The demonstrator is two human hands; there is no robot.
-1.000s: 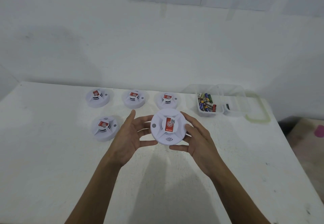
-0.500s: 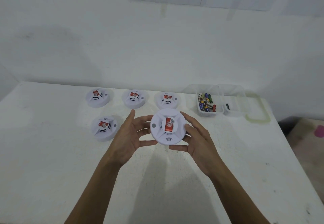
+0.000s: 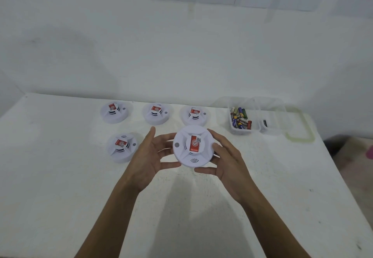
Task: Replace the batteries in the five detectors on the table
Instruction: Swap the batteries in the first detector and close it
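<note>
– Both hands clamped the held detector (image 3: 193, 146): left hand (image 3: 149, 157) and right hand (image 3: 228, 161) pinched its rim from either side, thumbs on its near edge, label up, seemingly just off the table (image 3: 60, 177)
– Anything moved in the last second?
– Hardly. It stayed face up between the palms, so I'd judge opening hadn't begun. Four other detectors (image 3: 122, 147) sat beyond it and to its left, the battery box (image 3: 272, 120) beyond it to the right
– What stayed hidden?
– Its underside; and the small dark item in the box was unclear

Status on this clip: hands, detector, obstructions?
Left hand and right hand grip detector, label up. Battery box beyond, right. Nothing blocking.
</note>
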